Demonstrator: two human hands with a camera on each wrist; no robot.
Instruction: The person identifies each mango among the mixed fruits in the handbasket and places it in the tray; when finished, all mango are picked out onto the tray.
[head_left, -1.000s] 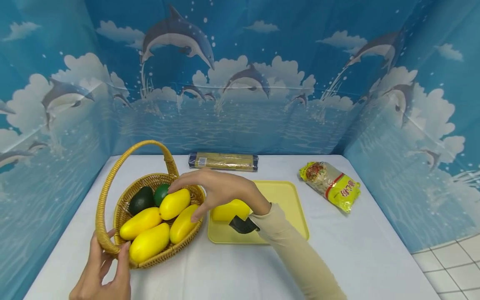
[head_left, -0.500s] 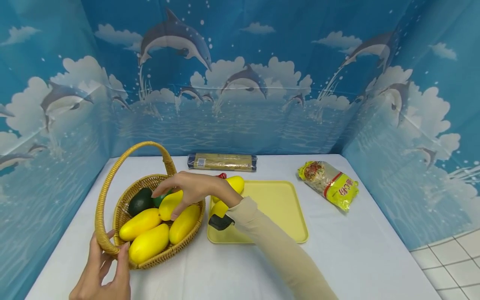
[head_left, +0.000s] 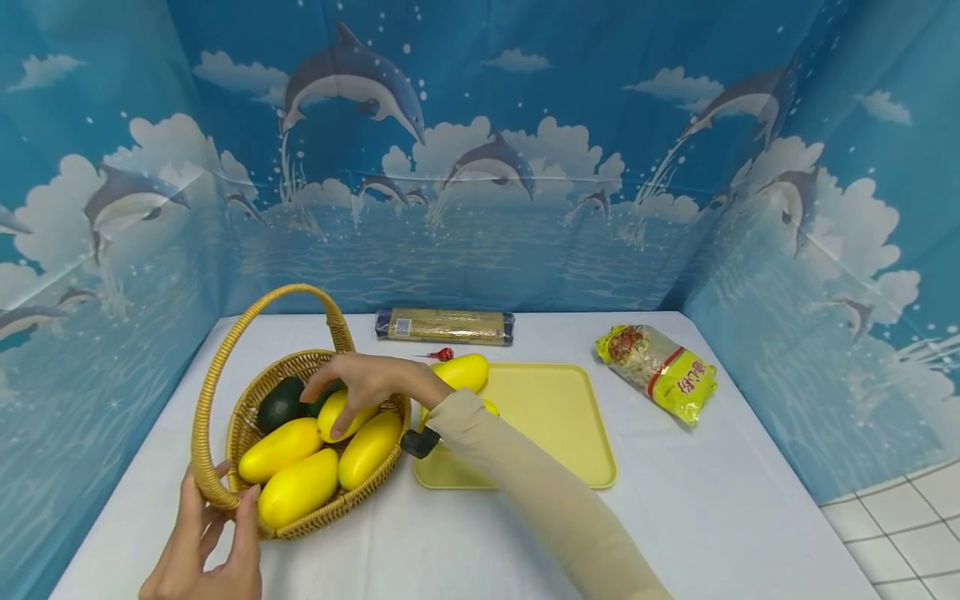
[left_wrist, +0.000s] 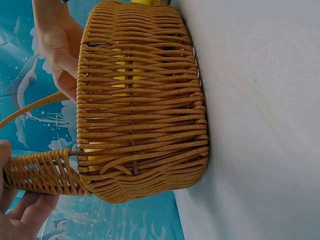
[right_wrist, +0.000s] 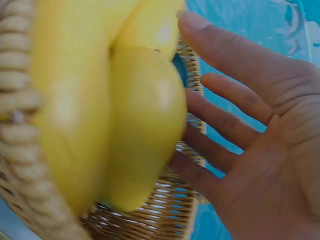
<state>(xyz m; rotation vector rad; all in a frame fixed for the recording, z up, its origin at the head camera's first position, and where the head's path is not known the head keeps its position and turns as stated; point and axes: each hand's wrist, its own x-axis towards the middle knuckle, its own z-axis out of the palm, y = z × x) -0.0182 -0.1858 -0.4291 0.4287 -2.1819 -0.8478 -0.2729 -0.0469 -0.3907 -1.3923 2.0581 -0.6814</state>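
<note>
Gripping the near foot of a tall, arched, tan wicker handle point(head_left: 202, 425), the left hand point(head_left: 201, 577) has its thumb and fingers pinched about the weave at the front left of the round tan wicker basket point(left_wrist: 145, 115).

Inside, toward the left and back, I can see a smooth, dark green, rounded fruit point(head_left: 282, 406), with plump yellow oblong fruits point(head_left: 300, 487) lying in front of it. Farther in, around the middle of the heap, is the glossy yellow egg-shaped fruit point(head_left: 330, 412) that matters most. Its long axis slants from near left to far right, and it lies below the right hand point(head_left: 375, 379), between thumb and fingers. The thumb crosses over its near side, while the fingers arch past its far side. That hand is far nearer than the left and is unclenched, spread with nothing grasped; whether any fingertip touches the skin I can't tell from here.

Just right of the basket, under the right forearm, is the flat pale-yellow rectangular tray point(head_left: 551, 433), with a yellow oblong fruit point(head_left: 467, 372) across its back left corner.
</note>
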